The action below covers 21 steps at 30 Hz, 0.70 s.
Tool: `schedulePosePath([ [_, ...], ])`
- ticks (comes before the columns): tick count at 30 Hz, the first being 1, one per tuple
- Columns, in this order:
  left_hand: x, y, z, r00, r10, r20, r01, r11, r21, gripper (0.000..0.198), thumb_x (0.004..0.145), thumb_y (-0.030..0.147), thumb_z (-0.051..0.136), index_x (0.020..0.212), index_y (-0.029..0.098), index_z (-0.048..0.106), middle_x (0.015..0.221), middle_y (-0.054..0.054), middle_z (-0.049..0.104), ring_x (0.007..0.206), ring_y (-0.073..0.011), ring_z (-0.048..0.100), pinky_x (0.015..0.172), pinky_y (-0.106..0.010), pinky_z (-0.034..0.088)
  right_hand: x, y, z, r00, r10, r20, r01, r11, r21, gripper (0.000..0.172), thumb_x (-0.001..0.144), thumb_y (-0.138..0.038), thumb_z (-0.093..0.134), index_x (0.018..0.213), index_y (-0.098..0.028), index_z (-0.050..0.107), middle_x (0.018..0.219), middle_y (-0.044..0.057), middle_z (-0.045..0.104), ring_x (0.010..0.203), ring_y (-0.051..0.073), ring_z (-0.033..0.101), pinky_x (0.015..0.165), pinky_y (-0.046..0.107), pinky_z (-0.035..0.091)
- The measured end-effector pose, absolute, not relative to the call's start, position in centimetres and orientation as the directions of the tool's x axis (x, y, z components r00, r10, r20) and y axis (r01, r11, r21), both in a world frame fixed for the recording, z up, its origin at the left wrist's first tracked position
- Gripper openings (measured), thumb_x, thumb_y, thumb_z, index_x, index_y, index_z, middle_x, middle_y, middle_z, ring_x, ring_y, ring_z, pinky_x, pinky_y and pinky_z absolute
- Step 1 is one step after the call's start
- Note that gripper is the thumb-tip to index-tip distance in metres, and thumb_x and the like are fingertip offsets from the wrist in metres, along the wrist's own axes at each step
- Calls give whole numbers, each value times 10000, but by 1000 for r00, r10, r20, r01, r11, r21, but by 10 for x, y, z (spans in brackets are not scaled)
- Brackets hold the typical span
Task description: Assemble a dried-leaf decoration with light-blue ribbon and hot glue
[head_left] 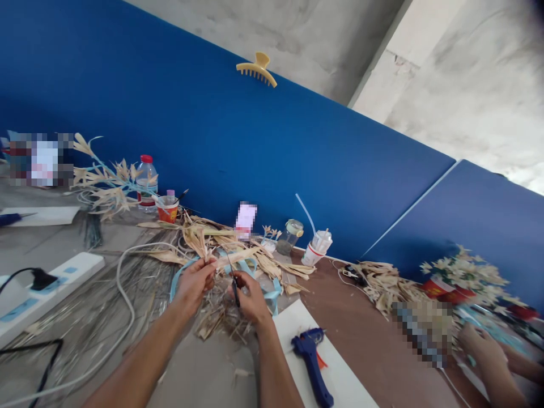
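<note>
My left hand [196, 283] pinches a pale dried husk [240, 258], which stretches out to the right from its fingertips. A pair of scissors with dark handles [236, 290] is in my right hand [253, 299], its fingers wrapped round them. The thin blades point up and cross the husk strip. Below both hands lies a heap of husk scraps [221, 320]. Light blue ribbon [274, 293] curls behind and beside them, and more dried husks [198, 235] are piled beyond the fingers.
A blue glue gun [312, 362] rests on a white board [297, 323] at right. A white power strip [80, 269] and its cable lie at left. Cups, a jar [290, 237] and a bottle [147, 184] stand along the blue partition [255, 141]. Another person's hand [482, 345] works at far right.
</note>
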<state>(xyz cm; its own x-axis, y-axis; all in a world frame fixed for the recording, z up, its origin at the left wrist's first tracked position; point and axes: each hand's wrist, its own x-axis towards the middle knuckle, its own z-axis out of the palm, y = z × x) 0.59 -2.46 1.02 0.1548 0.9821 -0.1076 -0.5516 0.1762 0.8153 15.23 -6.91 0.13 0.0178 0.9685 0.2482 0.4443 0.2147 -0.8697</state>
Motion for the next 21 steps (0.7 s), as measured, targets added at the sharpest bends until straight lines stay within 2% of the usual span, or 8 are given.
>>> schedulePosePath([
  [6,6,-24,10,122,986,-111,-550,160,820,294,536,293,756,715,153,571,408,105,394,323,-15,241,356,-174,154,152,-67,-4,17,972,234,379,211,-901,330,684,-303,593,987,-179,637,710,9,559,669,162,512,678,283,427],
  [14,7,-26,10,175,981,-87,-479,162,863,272,579,294,723,755,140,585,539,41,563,335,-7,259,363,-175,137,148,-68,-3,-10,977,212,378,200,-904,315,704,-323,606,983,-183,649,744,17,587,678,156,517,670,278,438],
  [21,6,-27,12,193,974,-118,-477,198,856,301,541,231,681,818,126,629,583,2,629,324,-12,254,366,-187,144,153,-64,-13,-8,978,210,261,204,-944,319,723,-382,618,980,-196,649,732,18,590,677,154,523,649,273,450],
])
